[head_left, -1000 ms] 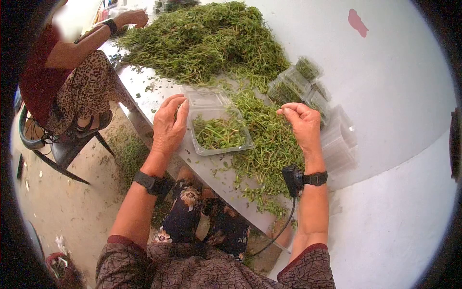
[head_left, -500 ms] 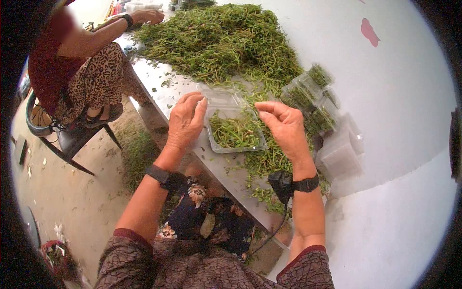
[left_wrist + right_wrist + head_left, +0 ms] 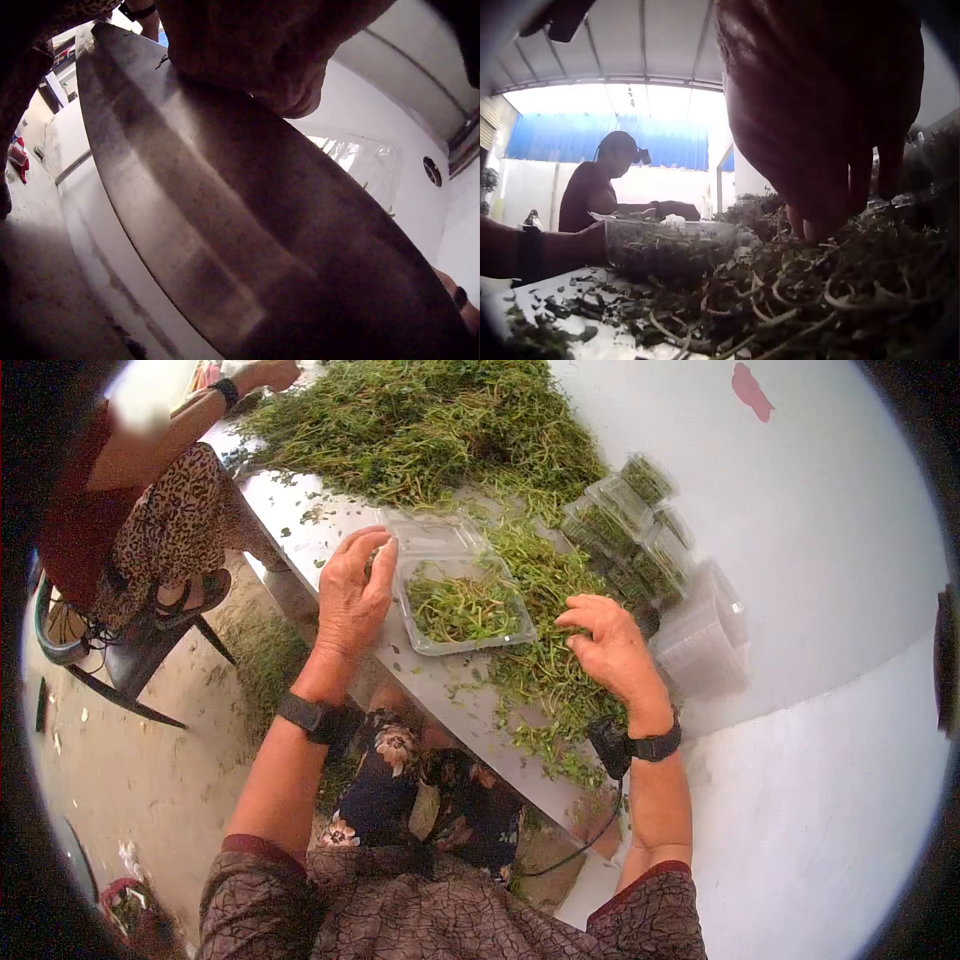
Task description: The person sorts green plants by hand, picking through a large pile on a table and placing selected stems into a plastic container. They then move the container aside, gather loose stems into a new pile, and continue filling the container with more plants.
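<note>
An open clear plastic container (image 3: 515, 643) holds green stems (image 3: 465, 605), its lid (image 3: 430, 535) folded back on the far side. At its left edge is my left hand (image 3: 350, 600), fingers bent toward the thumb with a gap between; whether it touches the rim is unclear. My right hand (image 3: 612, 650) hovers over loose greens (image 3: 545, 695) to the container's right, thumb and fingers parted and loosely curved. In the right wrist view, the right hand (image 3: 825, 112) points down at the greens (image 3: 780, 300). The left wrist view shows my left hand (image 3: 255, 52), dark, above the table's edge.
A large heap of greens (image 3: 430, 430) covers the far table. Filled clear boxes (image 3: 650, 560) and stacked empty containers (image 3: 705, 625) stand on the right. Another person (image 3: 150, 450) sits at the left by a dark chair (image 3: 130, 680). A cable (image 3: 580, 850) hangs from my right wrist.
My right hand went from above the loose greens to the container's right edge, then back right over the greens, its pinched fingers now parted. My left hand has stayed beside the container.
</note>
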### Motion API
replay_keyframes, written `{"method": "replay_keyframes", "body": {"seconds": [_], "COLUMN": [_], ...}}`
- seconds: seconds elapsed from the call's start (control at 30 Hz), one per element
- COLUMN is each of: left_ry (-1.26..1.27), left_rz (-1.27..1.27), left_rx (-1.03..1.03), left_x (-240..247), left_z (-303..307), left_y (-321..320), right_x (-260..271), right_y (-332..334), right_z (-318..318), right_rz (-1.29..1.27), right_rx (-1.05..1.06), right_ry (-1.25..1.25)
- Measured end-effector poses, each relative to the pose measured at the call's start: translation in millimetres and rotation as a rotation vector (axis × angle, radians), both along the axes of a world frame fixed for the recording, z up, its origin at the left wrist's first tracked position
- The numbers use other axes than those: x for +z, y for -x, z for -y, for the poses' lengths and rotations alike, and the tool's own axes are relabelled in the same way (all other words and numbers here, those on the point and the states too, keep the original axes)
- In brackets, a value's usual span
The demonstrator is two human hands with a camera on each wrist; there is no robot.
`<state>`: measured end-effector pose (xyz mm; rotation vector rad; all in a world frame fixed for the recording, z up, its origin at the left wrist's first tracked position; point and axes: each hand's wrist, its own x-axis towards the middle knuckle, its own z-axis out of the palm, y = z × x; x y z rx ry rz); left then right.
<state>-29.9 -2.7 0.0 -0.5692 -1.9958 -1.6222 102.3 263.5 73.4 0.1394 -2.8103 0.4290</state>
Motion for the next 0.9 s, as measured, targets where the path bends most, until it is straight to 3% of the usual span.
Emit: {"method": "replay_keyframes", "body": {"seconds": [0.4, 0.57, 0.9], "left_ry": [0.067, 0.07, 0.031], "left_rz": [-0.026, -0.017, -0.058], "left_rx": [0.038, 0.03, 0.023], "left_x": [1, -3, -9], "left_z": [1, 2, 1], "left_y": [-1, 4, 8], "right_x": [-9, -15, -16], "right_y": [7, 11, 7], "right_z": [4, -5, -16], "right_rz": [-0.236, -0.048, -0.197], "right_rx": [-0.053, -0.177, -0.053], "right_ry": [-0.208, -0.182, -0.291]}}
